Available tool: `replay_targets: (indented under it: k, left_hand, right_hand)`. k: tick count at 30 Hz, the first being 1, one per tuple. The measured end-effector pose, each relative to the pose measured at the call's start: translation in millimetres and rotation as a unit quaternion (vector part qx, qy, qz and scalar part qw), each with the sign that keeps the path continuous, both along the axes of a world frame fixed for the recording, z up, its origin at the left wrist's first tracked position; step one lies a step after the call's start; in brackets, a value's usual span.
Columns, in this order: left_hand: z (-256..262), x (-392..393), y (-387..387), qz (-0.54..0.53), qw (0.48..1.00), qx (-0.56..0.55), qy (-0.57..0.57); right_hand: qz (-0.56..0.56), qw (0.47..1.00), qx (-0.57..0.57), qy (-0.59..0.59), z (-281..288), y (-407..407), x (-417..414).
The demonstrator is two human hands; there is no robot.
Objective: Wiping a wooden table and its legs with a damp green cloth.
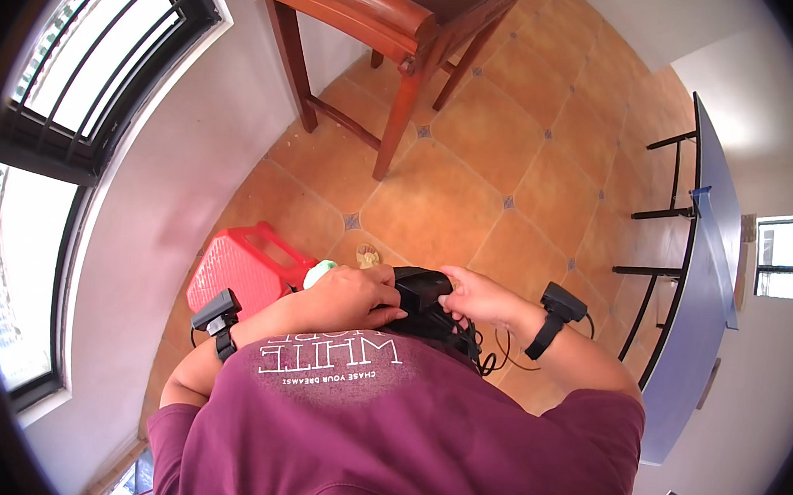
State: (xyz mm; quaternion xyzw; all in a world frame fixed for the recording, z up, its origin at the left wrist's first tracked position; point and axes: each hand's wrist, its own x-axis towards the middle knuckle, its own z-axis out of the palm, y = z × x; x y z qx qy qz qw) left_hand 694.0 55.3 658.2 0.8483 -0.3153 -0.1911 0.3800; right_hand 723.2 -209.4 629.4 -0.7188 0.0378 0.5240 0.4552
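Note:
At my waist, just past the hem of the maroon T-shirt, hangs a black pouch or bag whose exact kind I cannot tell. My left hand lies over its left side with the fingers bent onto it. On the other side, my right hand pinches its edge between thumb and fingers. Thin black cables dangle in loops below my right hand. A pale green object, partly hidden, shows beyond my left wrist. Both wrists carry a strapped black device.
A red plastic stool stands at my left, near the wall with barred windows. Ahead is a reddish wooden table on orange floor tiles. Along the right runs a blue-topped folding table with black legs. A shoe tip shows below.

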Motion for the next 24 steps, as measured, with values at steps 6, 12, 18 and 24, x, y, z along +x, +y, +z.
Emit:
replay_targets:
  k: [6, 12, 18, 24]
  left_hand:
    - [-11, -2, 3, 0.013, 1.0, -0.013, -0.006]
    - [-4, 1, 1, 0.016, 1.0, 0.005, 0.014]
    - [-3, -3, 24, 0.159, 0.987, -0.009, 0.018]
    - [-9, -19, 56, 0.167, 0.972, 0.111, 0.124]
  right_hand:
    - [0.428, 0.81, -0.202, -0.345, 39, 30, 16]
    - [0.402, 0.822, -0.135, -0.379, 1, 42, 30]
    - [0.403, 0.83, -0.122, -0.366, 6, 59, 45]
    - [0.369, 0.839, 0.037, -0.398, 24, 84, 69]
